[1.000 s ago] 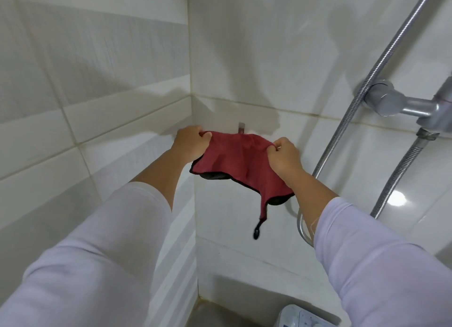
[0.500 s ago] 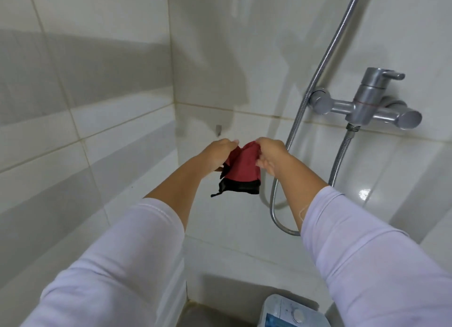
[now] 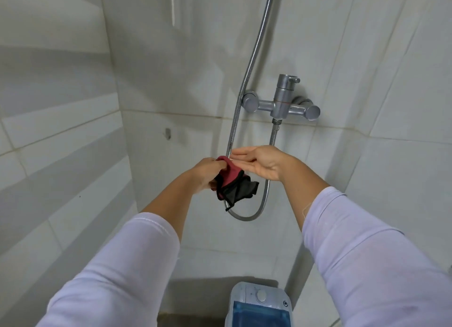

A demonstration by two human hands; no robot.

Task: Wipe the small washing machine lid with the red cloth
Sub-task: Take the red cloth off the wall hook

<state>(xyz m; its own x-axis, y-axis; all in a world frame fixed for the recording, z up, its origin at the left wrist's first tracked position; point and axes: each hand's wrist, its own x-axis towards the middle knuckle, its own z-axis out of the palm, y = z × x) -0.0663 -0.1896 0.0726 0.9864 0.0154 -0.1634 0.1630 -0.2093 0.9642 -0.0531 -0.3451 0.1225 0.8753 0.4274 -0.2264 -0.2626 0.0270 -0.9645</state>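
Note:
The red cloth (image 3: 232, 177), red on one side and black on the other, hangs bunched from my left hand (image 3: 208, 173), which is shut on it in mid-air in front of the tiled wall. My right hand (image 3: 259, 164) is just right of the cloth, palm up and fingers stretched flat, its fingertips touching the cloth's top edge. The small washing machine (image 3: 259, 304) stands low at the bottom edge of the view, white with a dial, and its blue see-through lid (image 3: 260, 314) is partly cut off by the frame.
A chrome shower mixer tap (image 3: 281, 106) is fixed to the wall above my hands. Its metal hose (image 3: 247, 64) runs up the wall and loops down behind the cloth. A small wall hook (image 3: 167, 133) sits to the left. Tiled walls meet in a corner at left.
The view has tilted down and right, showing more of the washing machine. The spread cloth was bunched up. My right hand has let go and opened flat; my left hand keeps the cloth.

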